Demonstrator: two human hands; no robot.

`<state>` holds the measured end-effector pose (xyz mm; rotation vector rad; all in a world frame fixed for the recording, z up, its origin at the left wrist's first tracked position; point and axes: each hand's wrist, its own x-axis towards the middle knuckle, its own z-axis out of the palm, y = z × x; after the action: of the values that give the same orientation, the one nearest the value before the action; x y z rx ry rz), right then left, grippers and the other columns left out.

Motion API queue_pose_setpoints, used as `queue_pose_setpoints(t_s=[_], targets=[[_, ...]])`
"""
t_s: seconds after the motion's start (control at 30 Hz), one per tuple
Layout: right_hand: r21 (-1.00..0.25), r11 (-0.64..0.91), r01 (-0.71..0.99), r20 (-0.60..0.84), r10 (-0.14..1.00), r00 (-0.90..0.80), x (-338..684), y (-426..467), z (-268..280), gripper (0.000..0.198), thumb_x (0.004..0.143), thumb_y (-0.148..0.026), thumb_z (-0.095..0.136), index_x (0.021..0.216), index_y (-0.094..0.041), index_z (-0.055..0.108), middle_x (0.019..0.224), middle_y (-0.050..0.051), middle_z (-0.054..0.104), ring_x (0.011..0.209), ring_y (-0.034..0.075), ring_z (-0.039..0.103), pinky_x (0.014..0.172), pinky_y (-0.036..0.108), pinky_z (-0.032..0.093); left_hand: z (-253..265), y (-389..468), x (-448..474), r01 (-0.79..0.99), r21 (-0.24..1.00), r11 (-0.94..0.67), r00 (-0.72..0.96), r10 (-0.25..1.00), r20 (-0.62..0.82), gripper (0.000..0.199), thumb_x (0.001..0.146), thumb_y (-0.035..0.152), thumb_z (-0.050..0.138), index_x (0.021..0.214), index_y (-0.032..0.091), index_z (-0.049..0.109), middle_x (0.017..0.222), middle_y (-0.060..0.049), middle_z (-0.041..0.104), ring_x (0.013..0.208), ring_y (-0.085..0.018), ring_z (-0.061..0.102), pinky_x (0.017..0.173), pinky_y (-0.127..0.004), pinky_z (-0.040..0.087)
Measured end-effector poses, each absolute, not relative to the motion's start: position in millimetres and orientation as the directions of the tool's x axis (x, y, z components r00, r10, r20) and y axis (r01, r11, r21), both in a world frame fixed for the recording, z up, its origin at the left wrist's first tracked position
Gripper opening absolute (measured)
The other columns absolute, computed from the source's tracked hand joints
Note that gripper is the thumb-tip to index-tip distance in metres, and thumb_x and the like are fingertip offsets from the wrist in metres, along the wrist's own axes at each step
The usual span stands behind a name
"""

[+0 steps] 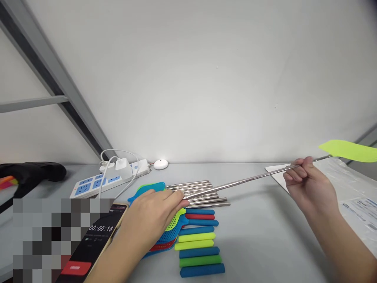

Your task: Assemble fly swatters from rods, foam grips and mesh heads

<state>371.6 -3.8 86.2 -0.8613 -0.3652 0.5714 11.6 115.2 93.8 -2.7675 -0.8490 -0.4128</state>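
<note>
Aslant, metal rod (243, 181), right end higher, yellow-green paddle (350, 151) there

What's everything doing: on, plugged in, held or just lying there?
Phone: screen on, showing 00:00:18
White charger: plugged into the power strip
Metal rod: extended
Yellow-green head: on rod's end
Left grip: shut on rod
Right grip: same
Other rods: lying together
Coloured handles: lined up
Mesh heads: stacked

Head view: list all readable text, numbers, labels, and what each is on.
"00:00:18": smartphone screen, timer-style digits.
Smaller text at the top and middle of that screen: too small to read.
Red button on the screen: label too blurred.
Printed label at far right: too small to read.
</note>
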Motion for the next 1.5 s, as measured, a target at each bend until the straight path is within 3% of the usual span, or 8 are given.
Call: queue_pose_setpoints(t_s=[0.17, 0.27, 0.5, 0.73, 0.93, 1.1, 1.33, 1.5], targets=[[-0.755, 0.547, -0.363, 0.025, 0.577, 0.817, 370.0, -1.3, 82.2, 0.016, 0.085, -0.031, 0.070, 0.076, -0.021, 0.062, 0.058, -0.007, 0.032, 0.049, 0.008, 0.027, 0.044, 0.020, 0.039, 87.1, 112.9, 16.2, 0.562, -0.149, -0.814, 0.787, 0.470, 0.399, 0.034, 0.102, 0.038, 0.037, 0.080, 0.022, 0.058, 0.066, 0.003, 0.061, 0.059, -0.018, 0.056, 0.061, -0.031, 0.032], [-0.788, 0.482, -0.383, 0.027, 0.648, 0.761, 345.1, 4.3, 74.6, 0.021, 0.084, -0.039, 0.071, 0.078, -0.021, 0.062, 0.056, -0.008, 0.033, 0.049, 0.008, 0.029, 0.047, 0.019, 0.039, 85.2, 109.8, 19.0, 0.566, -0.152, -0.811, 0.771, 0.454, 0.447, 0.031, 0.101, 0.038, 0.040, 0.083, 0.022, 0.060, 0.067, 0.002, 0.061, 0.061, -0.018, 0.056, 0.062, -0.032, 0.033], [-0.937, 0.146, -0.317, 0.008, 0.918, 0.397, 259.5, 0.8, 54.7, 0.025, 0.087, -0.048, 0.065, 0.085, -0.023, 0.064, 0.058, -0.004, 0.050, 0.054, 0.012, 0.046, 0.056, 0.027, 0.042, 75.3, 98.2, 31.3, 0.513, -0.132, -0.848, 0.787, 0.403, 0.467, 0.034, 0.102, 0.035, 0.038, 0.078, 0.021, 0.058, 0.065, 0.002, 0.061, 0.058, -0.017, 0.057, 0.058, -0.031, 0.034], [-0.972, 0.036, -0.233, -0.001, 0.988, 0.155, 236.3, -7.1, 44.7, 0.021, 0.088, -0.044, 0.065, 0.089, -0.023, 0.065, 0.067, -0.001, 0.064, 0.062, 0.015, 0.058, 0.064, 0.030, 0.044, 63.4, 81.4, 44.5, 0.476, -0.099, -0.874, 0.795, 0.380, 0.473, 0.043, 0.099, 0.051, 0.037, 0.073, 0.021, 0.054, 0.061, 0.002, 0.059, 0.053, -0.016, 0.056, 0.052, -0.030, 0.031], [-0.980, 0.050, -0.193, 0.005, 0.974, 0.225, 239.3, -10.6, 47.3, 0.018, 0.088, -0.040, 0.067, 0.092, -0.022, 0.069, 0.059, -0.002, 0.059, 0.058, 0.012, 0.052, 0.059, 0.026, 0.042, 76.3, 90.4, 36.3, 0.544, -0.101, -0.833, 0.781, 0.458, 0.425, 0.052, 0.098, 0.058, 0.032, 0.067, 0.021, 0.051, 0.054, 0.002, 0.059, 0.047, -0.018, 0.056, 0.047, -0.030, 0.023], [-0.972, 0.106, -0.208, 0.041, 0.954, 0.296, 253.4, -8.5, 53.7, 0.018, 0.087, -0.039, 0.069, 0.093, -0.022, 0.071, 0.057, -0.002, 0.055, 0.055, 0.011, 0.049, 0.052, 0.024, 0.041, 91.1, 110.8, 19.7, 0.630, -0.104, -0.769, 0.749, 0.568, 0.342, 0.052, 0.099, 0.052, 0.031, 0.064, 0.022, 0.054, 0.054, 0.001, 0.062, 0.046, -0.018, 0.055, 0.047, -0.028, 0.018], [-0.936, 0.250, -0.248, 0.075, 0.829, 0.554, 299.0, -4.7, 70.6, 0.018, 0.081, -0.039, 0.074, 0.081, -0.021, 0.071, 0.058, -0.003, 0.048, 0.052, 0.008, 0.043, 0.046, 0.020, 0.043, 102.2, 139.9, -12.6, 0.828, -0.028, -0.560, 0.526, 0.759, 0.384, 0.048, 0.098, 0.044, 0.033, 0.068, 0.025, 0.066, 0.054, 0.001, 0.064, 0.051, -0.020, 0.055, 0.049, -0.027, 0.019], [-0.933, 0.250, -0.259, 0.091, 0.859, 0.504, 307.7, -7.1, 76.7, 0.017, 0.081, -0.039, 0.074, 0.083, -0.022, 0.070, 0.056, -0.003, 0.049, 0.054, 0.009, 0.045, 0.048, 0.021, 0.047, 100.4, 141.6, -9.3, 0.812, -0.056, -0.581, 0.499, 0.642, 0.582, 0.048, 0.097, 0.040, 0.037, 0.053, 0.021, 0.045, 0.046, 0.000, 0.052, 0.047, -0.017, 0.044, 0.054, -0.029, 0.024]])
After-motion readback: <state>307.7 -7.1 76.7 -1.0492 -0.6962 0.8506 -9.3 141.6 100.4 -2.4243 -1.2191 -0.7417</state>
